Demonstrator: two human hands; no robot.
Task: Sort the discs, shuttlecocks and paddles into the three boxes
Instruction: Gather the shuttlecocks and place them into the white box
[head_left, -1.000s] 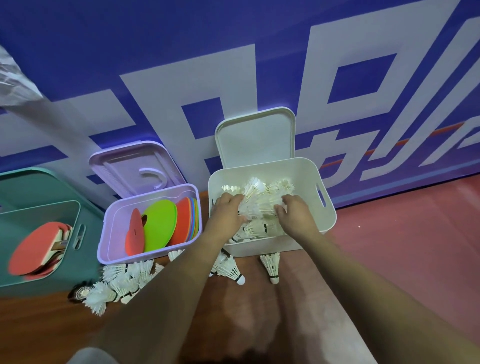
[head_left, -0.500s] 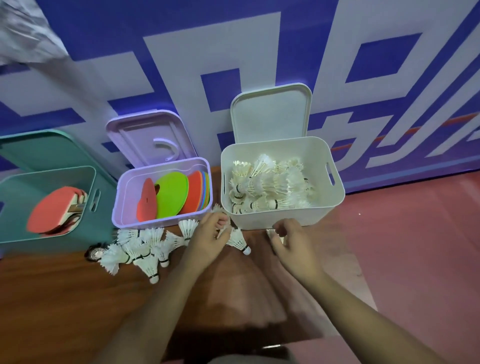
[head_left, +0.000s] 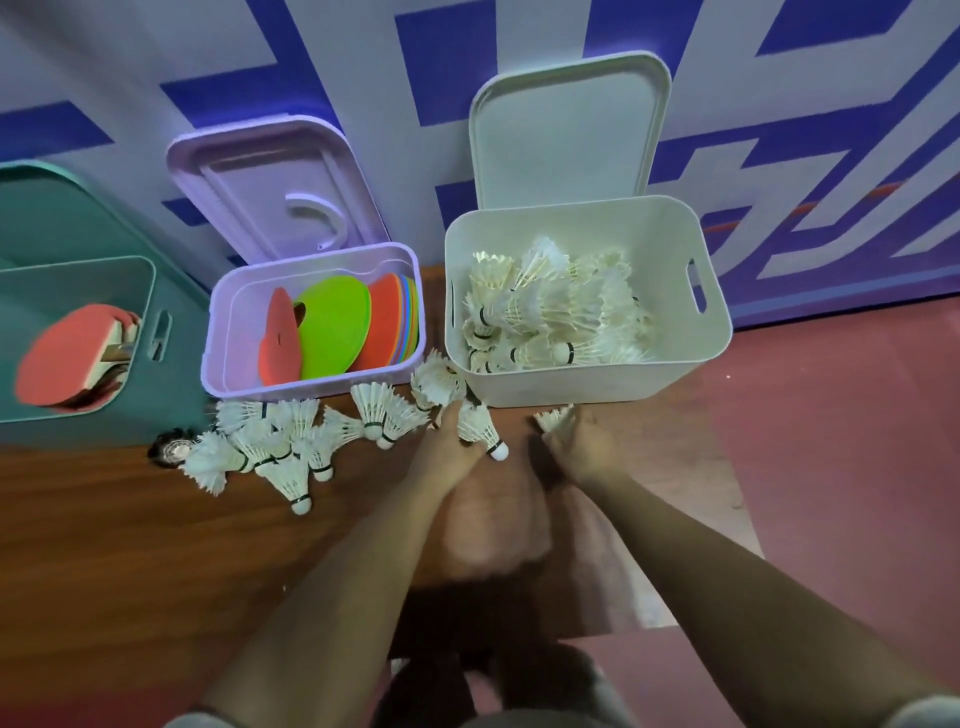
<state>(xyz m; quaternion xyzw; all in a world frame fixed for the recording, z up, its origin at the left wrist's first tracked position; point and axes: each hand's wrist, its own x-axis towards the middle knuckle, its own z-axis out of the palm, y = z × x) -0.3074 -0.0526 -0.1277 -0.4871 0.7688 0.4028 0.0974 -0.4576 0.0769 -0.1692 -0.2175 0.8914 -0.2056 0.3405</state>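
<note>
The left hand (head_left: 445, 448) is curled round a shuttlecock (head_left: 480, 432), its cork pointing back toward the person, with more feathers bunched above the fingers; the right hand (head_left: 577, 442) closes on a second shuttlecock (head_left: 554, 417) by its skirt, just in front of the white box (head_left: 582, 387); that box already holds a heap (head_left: 550, 317) of them; a loose pile (head_left: 291, 441) lies on the floor (head_left: 130, 545) before the purple box (head_left: 218, 332), which holds the discs (head_left: 332, 332); the paddles (head_left: 67, 358) sit in the green box (head_left: 179, 400); so only shuttlecocks look left to sort; they are very light, and the feathers crush and splay easily; best taken by the cork or lightly round the skirt's narrow end, several at once, never squeezed
</note>
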